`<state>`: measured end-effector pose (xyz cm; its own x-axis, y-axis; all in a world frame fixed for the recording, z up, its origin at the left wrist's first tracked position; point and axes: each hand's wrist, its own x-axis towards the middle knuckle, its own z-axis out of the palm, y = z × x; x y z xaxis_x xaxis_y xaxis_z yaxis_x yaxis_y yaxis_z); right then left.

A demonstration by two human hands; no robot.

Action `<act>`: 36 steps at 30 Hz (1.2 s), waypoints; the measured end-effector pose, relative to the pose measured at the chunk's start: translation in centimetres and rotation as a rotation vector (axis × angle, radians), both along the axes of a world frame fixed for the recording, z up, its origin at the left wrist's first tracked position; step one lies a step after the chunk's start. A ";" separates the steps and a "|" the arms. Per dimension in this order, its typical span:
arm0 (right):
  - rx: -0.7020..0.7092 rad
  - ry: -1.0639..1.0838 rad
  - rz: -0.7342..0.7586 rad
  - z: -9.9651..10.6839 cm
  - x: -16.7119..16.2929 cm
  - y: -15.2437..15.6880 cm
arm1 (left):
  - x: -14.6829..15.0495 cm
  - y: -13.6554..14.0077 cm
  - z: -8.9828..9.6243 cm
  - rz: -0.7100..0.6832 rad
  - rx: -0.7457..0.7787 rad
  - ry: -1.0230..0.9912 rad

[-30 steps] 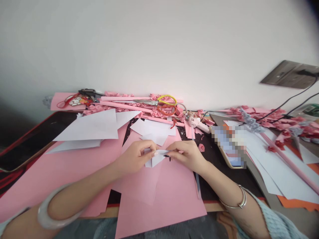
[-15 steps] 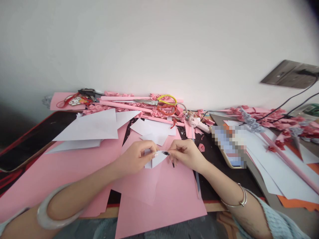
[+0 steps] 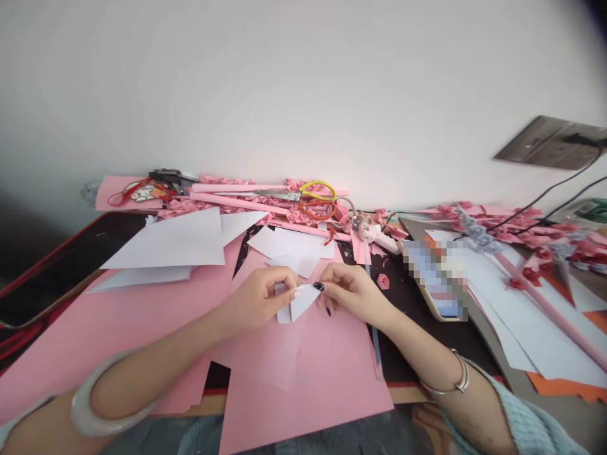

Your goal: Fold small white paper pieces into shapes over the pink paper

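Note:
A small folded piece of white paper (image 3: 300,305) is held between both hands, above the pink sheets (image 3: 313,404) in front of me. My left hand (image 3: 266,297) pinches its upper left part between thumb and fingers. At the paper's upper right corner, my right hand (image 3: 349,292) pinches the edge with thumb and forefinger. The other right fingers curl beneath, partly hidden. Just beyond the hands lie more white paper pieces (image 3: 291,242).
Scissors (image 3: 317,191) rest on pink paper rolls and flowers along the wall. A glue gun (image 3: 379,235), a glue stick (image 3: 376,347) and a phone (image 3: 434,281) lie right of centre. Large white sheets (image 3: 512,316) are at the right, a dark tablet-like slab (image 3: 66,265) at the left.
The folded paper has tilted slightly in my hands, and its lower edge sits a little lower. Both hands keep their pinch in nearly the same place.

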<state>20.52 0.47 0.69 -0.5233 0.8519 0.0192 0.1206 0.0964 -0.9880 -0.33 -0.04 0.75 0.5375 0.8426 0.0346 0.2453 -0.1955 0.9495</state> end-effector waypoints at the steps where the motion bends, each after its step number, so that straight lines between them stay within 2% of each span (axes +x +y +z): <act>1: 0.007 -0.017 -0.005 0.0 0.0 -0.1 | 0.0 0.0 0.0 -0.001 -0.003 0.002; 7: 0.063 -0.066 -0.047 0.0 -0.1 -0.2 | 0.0 0.0 -0.1 -0.018 0.005 -0.034; 12: 0.072 0.008 0.018 0.1 0.2 -0.1 | -0.1 0.4 -0.2 -0.048 -0.047 -0.101; 14: 0.169 -0.052 0.050 0.3 0.3 -0.1 | -0.2 0.4 -0.3 -0.075 -0.086 -0.104; 19: 0.612 -0.323 0.070 0.7 0.7 -0.1 | -0.2 0.5 -0.5 -0.117 -0.146 -0.107; 22: 0.706 -0.405 0.074 0.7 0.8 0.0 | -0.2 0.5 -0.6 -0.117 -0.137 -0.109; 30: 0.643 -0.448 -0.046 0.6 0.2 -0.4 | 0.0 0.1 -0.1 -0.061 -0.024 -0.044; 33: 0.538 -0.393 -0.057 0.6 0.2 -0.4 | 0.0 -0.1 0.1 -0.036 -0.008 -0.036; 36: 0.408 -0.313 -0.004 0.5 0.1 -0.3 | 0.0 -0.1 0.1 -0.030 -0.008 -0.035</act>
<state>20.64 0.13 1.20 -0.5542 0.8097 0.1932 0.4059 0.4655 -0.7865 -0.33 -0.17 0.87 0.5612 0.8263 0.0467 0.2063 -0.1944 0.9590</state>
